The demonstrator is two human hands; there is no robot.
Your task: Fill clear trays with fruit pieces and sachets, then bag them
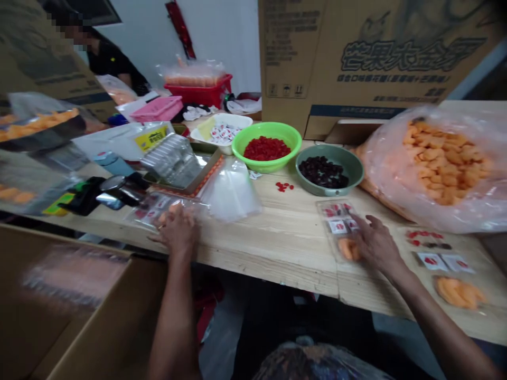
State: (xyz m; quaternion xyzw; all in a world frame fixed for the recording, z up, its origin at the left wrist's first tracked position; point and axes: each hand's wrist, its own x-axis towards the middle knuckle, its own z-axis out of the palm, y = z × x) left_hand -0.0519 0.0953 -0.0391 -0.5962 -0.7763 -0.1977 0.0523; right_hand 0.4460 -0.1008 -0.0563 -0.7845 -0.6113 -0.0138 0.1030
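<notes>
Clear compartment tray (334,241): on the surface (257,248), long axis running away from me, at my right hand (375,241) — the nearer.
Right grip: fingers part-spread; pinch, I can't tell.
Left hand (179,229): over a clear packet (149,210) — grip too blurred.

Head camera, from the near side of the wooden table (245,243)
Faces forward and down, close over the table, with the wall (233,47) beyond it.
</notes>
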